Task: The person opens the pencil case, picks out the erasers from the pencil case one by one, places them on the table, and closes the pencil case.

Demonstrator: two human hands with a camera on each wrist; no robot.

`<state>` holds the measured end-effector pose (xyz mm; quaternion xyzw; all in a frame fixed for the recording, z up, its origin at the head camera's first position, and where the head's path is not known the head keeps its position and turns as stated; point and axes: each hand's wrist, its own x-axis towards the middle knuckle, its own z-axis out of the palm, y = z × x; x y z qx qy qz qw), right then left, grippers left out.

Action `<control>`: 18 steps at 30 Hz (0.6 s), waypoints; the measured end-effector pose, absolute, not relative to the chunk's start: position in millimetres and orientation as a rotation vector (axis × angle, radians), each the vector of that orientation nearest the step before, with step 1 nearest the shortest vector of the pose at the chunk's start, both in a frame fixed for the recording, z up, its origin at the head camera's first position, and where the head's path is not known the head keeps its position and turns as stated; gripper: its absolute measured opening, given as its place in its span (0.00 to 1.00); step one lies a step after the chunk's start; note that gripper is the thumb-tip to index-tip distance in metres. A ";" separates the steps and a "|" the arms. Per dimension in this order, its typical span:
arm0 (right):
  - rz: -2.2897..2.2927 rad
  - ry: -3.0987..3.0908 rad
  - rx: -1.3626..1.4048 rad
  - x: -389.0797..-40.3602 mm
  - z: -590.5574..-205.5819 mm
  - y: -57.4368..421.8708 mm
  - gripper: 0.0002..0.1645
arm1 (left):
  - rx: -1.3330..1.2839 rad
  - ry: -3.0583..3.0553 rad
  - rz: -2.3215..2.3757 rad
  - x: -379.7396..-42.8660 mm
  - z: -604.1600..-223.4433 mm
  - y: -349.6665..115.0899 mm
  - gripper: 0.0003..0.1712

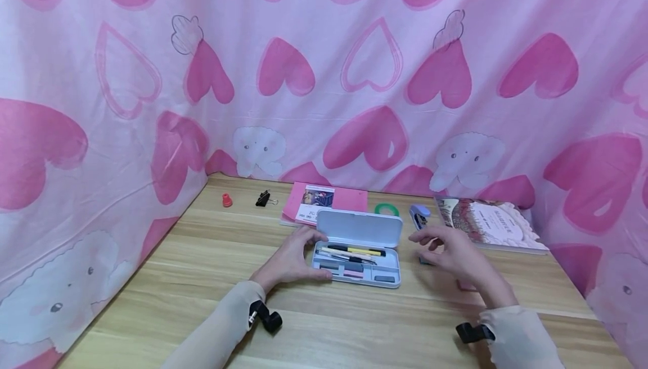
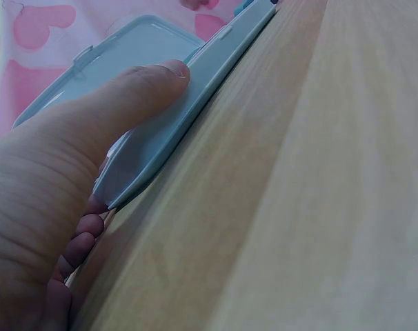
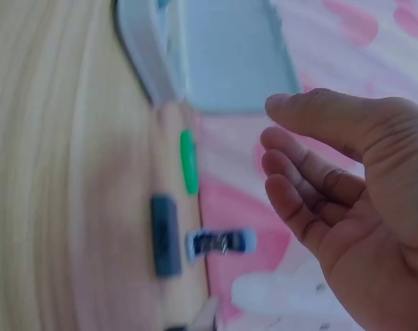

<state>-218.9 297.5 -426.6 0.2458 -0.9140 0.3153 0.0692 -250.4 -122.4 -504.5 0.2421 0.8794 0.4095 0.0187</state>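
Observation:
A pale blue pencil case point(image 1: 354, 286) lies on the table with its lid point(image 1: 359, 227) raised. Inside are several pens, a yellow-and-black pen point(image 1: 372, 251) among them, and small pieces in the front compartments. My left hand point(image 1: 289, 257) grips the case's left end, thumb along the front wall point(image 2: 157, 114) and fingers round the back corner. To the right of the case my right hand point(image 1: 450, 251) hovers with loosely bent fingers and holds nothing. Near it are a purple stapler point(image 1: 419, 215) and a dark block point(image 3: 165, 234), which the hand mostly hides in the head view.
Behind the case lie a pink booklet point(image 1: 349, 200) and a green tape roll point(image 1: 387, 209). A picture-covered book point(image 1: 493, 223) is at the back right. Farther left sit a black binder clip point(image 1: 262, 198) and a small red object point(image 1: 226, 200). Heart-patterned cloth point(image 1: 286, 68) hangs around the table.

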 end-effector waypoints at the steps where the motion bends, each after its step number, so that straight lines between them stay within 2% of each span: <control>1: 0.960 -2.739 0.758 -217.4 -424.0 292.8 0.16 | 0.748 2.729 1.273 -250.0 -504.0 -122.3 0.51; 8: 1.034 -2.797 0.970 -214.5 -420.7 260.5 0.14 | 0.750 2.736 1.267 -248.2 -501.9 -123.1 0.51; 18: 1.018 -3.028 1.071 -211.0 -438.5 239.7 0.12 | 0.760 2.736 1.268 -250.5 -503.5 -122.6 0.52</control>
